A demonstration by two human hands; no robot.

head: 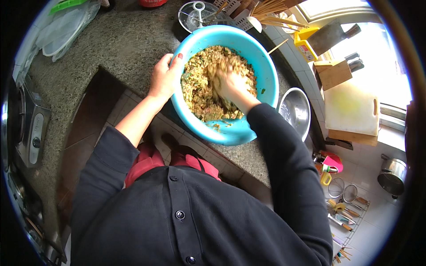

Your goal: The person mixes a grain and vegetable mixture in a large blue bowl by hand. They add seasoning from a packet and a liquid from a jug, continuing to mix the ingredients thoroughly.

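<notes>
A turquoise plastic basin (268, 76) stands at the edge of the stone countertop, holding a chopped food mixture (196, 89) with green flecks. My left hand (165, 76) grips the basin's left rim, thumb over the top, fingers partly hidden behind the wall. Inside the basin, my right hand (231, 83) is in the mixture. Motion blur and bits of food hide its fingers, so their closure is unclear. Some scraps of the mixture cling to the basin's inner wall near me.
Right of the basin sits a steel bowl (294, 111). A glass lid (186, 16) lies behind it. Along the window are a cleaver (326, 36), a knife block (334, 74) and a white cutting board (349, 106). A gas stove (33, 133) is at left.
</notes>
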